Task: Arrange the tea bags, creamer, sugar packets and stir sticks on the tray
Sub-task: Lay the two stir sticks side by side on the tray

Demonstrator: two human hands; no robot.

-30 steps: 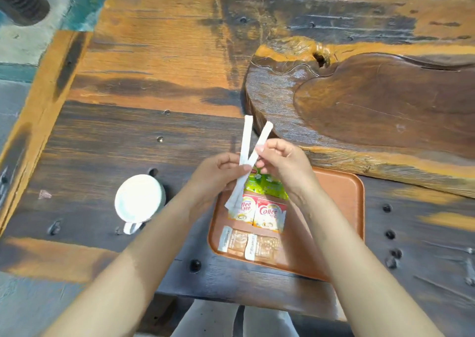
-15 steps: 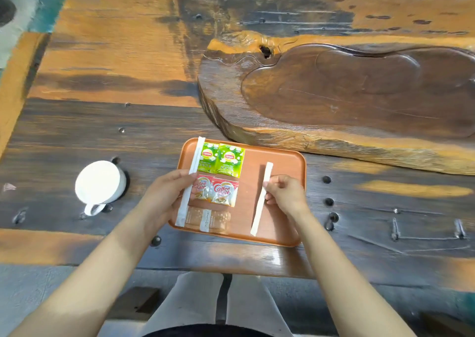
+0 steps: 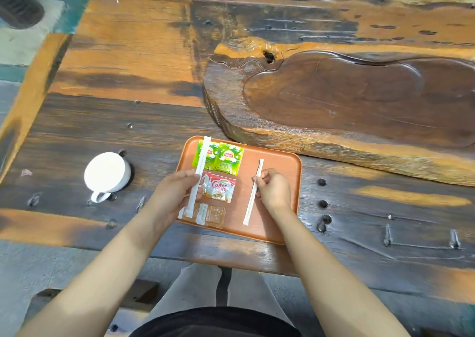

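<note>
Two stir sticks on tray [image 3: 280, 162], long axes near-far. Left hand [image 3: 172, 192] pinching left stick [image 3: 199, 172] over packets; right hand [image 3: 273, 190] pinching right stick [image 3: 254, 190] on bare tray floor. Both need only lowering, release.

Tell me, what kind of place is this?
Probably a tea corner or a café table. A carved wooden tea board sits on a rustic plank table, with a white cup and a tray of tea bags.

A weathered plank table [image 3: 108, 61], streaked orange and dark brown and studded with bolt heads, carries a thick carved wooden slab [image 3: 354, 105] at right; grey-and-teal painted floor [image 3: 23, 51] shows beyond its left edge
</note>
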